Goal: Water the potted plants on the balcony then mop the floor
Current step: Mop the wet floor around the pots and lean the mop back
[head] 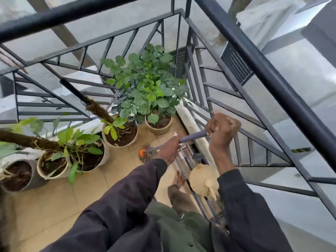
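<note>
Head view: our left hand (pixel 170 150) and right hand (pixel 223 128) both grip the long grey mop pole (pixel 192 137), so we should push gently, missing the round cream pots (pixel 160 131).

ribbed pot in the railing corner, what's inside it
Dark soil and the base of the bushy plant. Leaves hide the far side of the ribbed pot.

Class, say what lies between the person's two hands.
In the head view, a stretch of grey mop handle runs between the left hand and the right hand.
</note>
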Tool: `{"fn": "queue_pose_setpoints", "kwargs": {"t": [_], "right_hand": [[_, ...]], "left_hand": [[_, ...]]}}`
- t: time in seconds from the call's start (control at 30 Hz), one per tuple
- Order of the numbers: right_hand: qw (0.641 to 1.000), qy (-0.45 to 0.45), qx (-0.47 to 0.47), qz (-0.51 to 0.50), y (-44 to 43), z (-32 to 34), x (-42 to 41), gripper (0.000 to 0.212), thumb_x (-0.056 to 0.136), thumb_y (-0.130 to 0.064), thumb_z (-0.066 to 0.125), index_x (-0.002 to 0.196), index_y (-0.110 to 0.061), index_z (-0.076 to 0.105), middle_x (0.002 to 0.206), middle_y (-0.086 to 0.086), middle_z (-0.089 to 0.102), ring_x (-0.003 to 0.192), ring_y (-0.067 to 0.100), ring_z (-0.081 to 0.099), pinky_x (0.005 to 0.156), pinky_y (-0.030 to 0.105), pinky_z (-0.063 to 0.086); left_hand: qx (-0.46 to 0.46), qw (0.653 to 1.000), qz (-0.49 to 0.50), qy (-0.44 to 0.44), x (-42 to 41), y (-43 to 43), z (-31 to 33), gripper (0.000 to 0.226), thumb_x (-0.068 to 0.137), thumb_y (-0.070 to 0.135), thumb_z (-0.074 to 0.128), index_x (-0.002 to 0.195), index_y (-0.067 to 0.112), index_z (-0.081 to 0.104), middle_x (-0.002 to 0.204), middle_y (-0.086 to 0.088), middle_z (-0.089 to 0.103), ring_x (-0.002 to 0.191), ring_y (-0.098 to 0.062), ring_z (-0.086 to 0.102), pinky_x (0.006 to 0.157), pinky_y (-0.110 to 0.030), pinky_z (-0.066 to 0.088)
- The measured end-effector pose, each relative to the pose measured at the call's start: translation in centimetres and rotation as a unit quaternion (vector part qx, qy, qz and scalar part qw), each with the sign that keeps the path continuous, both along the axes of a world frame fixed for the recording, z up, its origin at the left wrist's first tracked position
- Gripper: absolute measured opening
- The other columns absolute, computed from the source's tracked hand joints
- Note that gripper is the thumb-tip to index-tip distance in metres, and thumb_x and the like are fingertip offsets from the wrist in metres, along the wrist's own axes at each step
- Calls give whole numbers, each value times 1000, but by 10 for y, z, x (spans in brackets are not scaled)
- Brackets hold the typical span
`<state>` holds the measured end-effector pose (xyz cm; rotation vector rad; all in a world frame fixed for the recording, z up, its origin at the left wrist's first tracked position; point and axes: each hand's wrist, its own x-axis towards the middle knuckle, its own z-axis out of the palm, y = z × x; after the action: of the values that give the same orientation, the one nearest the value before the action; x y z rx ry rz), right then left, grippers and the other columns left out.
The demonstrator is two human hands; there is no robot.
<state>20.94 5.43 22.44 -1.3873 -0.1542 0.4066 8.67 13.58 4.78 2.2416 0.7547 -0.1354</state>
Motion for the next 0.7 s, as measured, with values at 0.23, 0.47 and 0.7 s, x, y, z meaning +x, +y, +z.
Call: {"fn": "queue_pose_setpoints", "kwargs": {"t": [0.23, 0.47, 0.7], "right_hand": [[995, 14, 51, 86, -5, -14, -12, 51, 90, 2, 52, 45, -18, 41, 40, -4, 28, 37, 15, 24, 49, 21, 29], [990, -57, 100, 87, 12, 34, 40, 53, 91, 4, 53, 47, -27, 48, 41, -7, 30, 35, 13, 29, 63, 22, 40], [988, -105, 101, 49, 33, 62, 82, 49, 86, -4, 57, 46, -30, 48, 39, -7, 30, 33, 13, 30, 84, 26, 35]], "left_hand": [[26, 999, -1, 23, -34, -8, -13, 37, 99, 2, 57, 127, 15, 36, 115, -11, 57, 99, -29, 61, 80, -38, 49], [18, 997, -10, -71, 26, 9, 8, 31, 94, -10, 42, 112, 16, 38, 97, -9, 60, 86, -29, 57, 72, -41, 49], [-29, 993, -45, -104, 103, 33, 39, 39, 87, -15, 40, 101, 20, 36, 83, 1, 53, 71, -17, 49, 60, -34, 37]]}}
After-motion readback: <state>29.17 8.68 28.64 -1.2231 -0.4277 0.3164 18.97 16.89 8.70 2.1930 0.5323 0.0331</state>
